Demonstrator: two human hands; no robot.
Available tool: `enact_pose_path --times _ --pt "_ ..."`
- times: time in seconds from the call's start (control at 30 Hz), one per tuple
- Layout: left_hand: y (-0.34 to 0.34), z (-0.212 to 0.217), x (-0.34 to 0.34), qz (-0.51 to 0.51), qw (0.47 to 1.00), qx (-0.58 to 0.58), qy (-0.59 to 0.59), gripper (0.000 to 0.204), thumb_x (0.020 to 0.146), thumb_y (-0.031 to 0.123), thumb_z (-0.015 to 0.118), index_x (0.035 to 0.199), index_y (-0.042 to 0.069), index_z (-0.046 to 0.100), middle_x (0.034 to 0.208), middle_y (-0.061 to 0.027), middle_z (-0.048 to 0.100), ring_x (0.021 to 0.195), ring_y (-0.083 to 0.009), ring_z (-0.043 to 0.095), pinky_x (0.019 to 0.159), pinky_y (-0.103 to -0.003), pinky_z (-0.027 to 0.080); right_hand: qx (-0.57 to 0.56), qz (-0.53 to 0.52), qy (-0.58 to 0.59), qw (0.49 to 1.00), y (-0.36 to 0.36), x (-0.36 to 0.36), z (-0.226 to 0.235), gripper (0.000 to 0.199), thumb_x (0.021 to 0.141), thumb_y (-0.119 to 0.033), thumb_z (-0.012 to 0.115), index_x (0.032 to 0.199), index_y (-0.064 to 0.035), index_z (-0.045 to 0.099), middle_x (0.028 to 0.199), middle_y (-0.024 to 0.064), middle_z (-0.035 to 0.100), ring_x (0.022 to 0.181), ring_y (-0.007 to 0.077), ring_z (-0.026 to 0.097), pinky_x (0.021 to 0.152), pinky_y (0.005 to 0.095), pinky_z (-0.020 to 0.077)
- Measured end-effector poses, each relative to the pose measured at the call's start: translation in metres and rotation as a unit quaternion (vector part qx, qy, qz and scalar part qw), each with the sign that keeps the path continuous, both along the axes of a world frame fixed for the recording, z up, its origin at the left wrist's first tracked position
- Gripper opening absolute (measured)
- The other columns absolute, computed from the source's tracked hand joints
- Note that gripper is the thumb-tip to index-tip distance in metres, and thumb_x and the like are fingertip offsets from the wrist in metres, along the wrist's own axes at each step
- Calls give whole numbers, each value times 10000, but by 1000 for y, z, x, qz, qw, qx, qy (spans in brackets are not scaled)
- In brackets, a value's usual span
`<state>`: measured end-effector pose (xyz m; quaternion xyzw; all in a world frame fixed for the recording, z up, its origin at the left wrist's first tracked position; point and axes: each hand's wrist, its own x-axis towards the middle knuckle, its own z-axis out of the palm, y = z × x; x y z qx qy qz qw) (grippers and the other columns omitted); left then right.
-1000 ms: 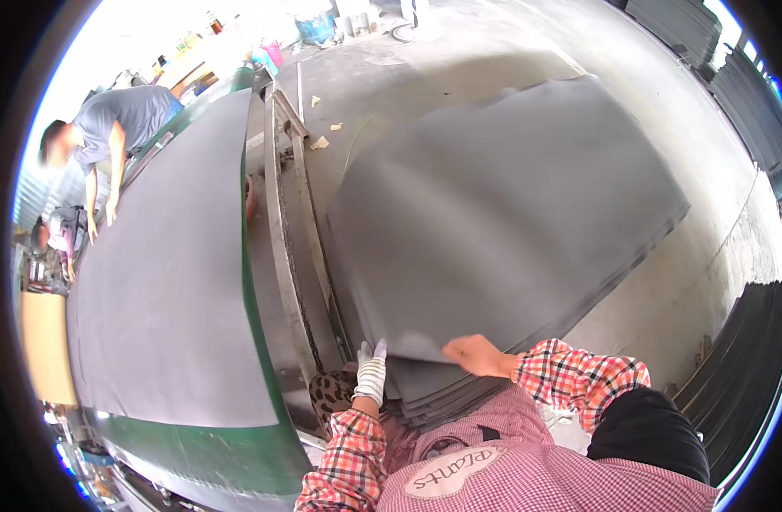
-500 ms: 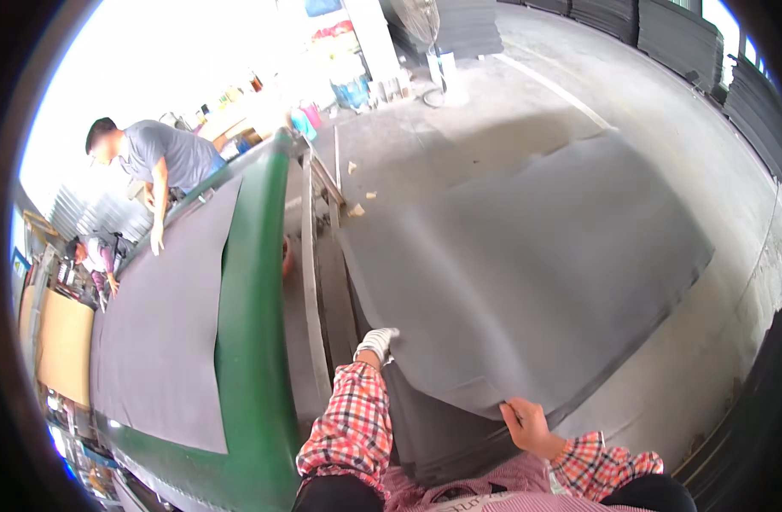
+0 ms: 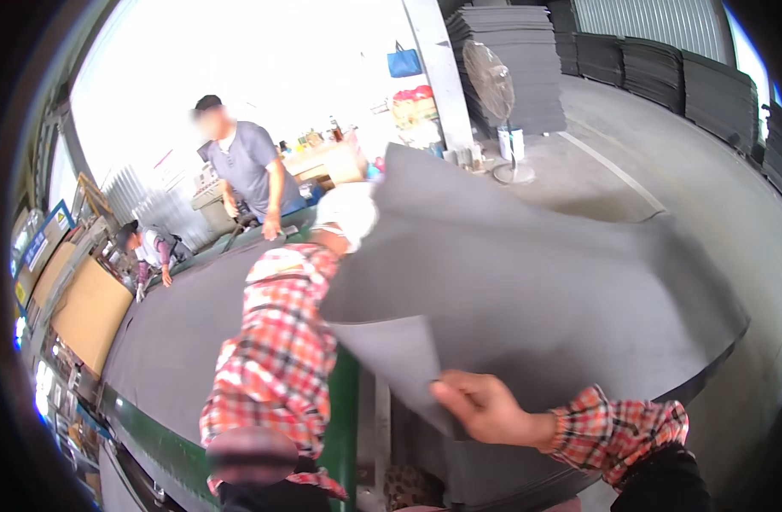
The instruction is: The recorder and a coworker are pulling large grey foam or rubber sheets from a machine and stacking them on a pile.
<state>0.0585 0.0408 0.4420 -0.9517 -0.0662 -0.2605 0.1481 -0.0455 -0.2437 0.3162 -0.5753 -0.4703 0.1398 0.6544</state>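
Observation:
A large, thin dark grey sheet (image 3: 527,282) is raised and bowed in front of me. My left hand (image 3: 348,213), in a white glove, is stretched forward and closed on its left edge; motion blurs the fingers. With my bare right hand (image 3: 485,410) I pinch the near edge between thumb and fingers, where a flap folds over and shows a lighter grey face. Below my left arm, another grey sheet (image 3: 186,333) lies flat on a green machine bed (image 3: 344,410).
Across the green bed a person in a grey shirt (image 3: 258,166) rests a hand on the flat sheet. Another person (image 3: 152,247) bends over its far left end. A tan board (image 3: 92,307) stands left. Behind are a pedestal fan (image 3: 491,81) and tall stacks of grey sheets (image 3: 514,64).
My left hand has swung up and forward, lifting the sheet's left edge toward the green bed. My right hand keeps its pinch, slightly higher and further left. The person in grey has straightened somewhat.

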Motion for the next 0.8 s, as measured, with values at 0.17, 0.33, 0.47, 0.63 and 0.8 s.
enact_pose_path --times 0.17,0.33,0.47,0.63,0.8 --pt "166 36 -177 282 959 -13 -38 505 764 82 425 1234 265 448 880 -173 613 824 -319 598 717 -415 461 -33 76 -10 997 169 -54 9 340 898 -302 453 753 5 476 568 115 415 515 184 366 510 330 359" --pt "353 8 -479 296 854 -317 -288 562 779 189 588 1302 168 383 1064 -140 580 907 -251 588 787 -312 441 41 163 56 984 329 -186 -11 359 904 -332 435 879 6 554 594 62 485 532 151 425 526 311 375" --pt "293 -31 -598 258 786 -211 -521 660 858 415 475 1360 61 233 1308 -195 375 1159 -268 397 959 -330 309 -11 124 67 990 434 -252 -19 369 896 -319 436 805 18 556 573 123 488 538 230 473 546 389 374" --pt "115 -228 -553 264 897 -214 -283 683 843 333 510 1371 64 169 1277 -128 401 1126 -220 421 912 -318 382 -37 322 287 902 492 -295 -90 407 902 -355 427 676 -26 509 640 51 536 591 164 489 560 340 374" --pt "79 -316 -485 489 834 -254 -33 675 785 412 553 1349 177 266 1367 -177 265 1254 -369 257 1006 -495 236 -40 466 -18 884 327 -242 -100 262 888 -276 478 891 -17 521 755 46 554 695 146 482 672 310 423"
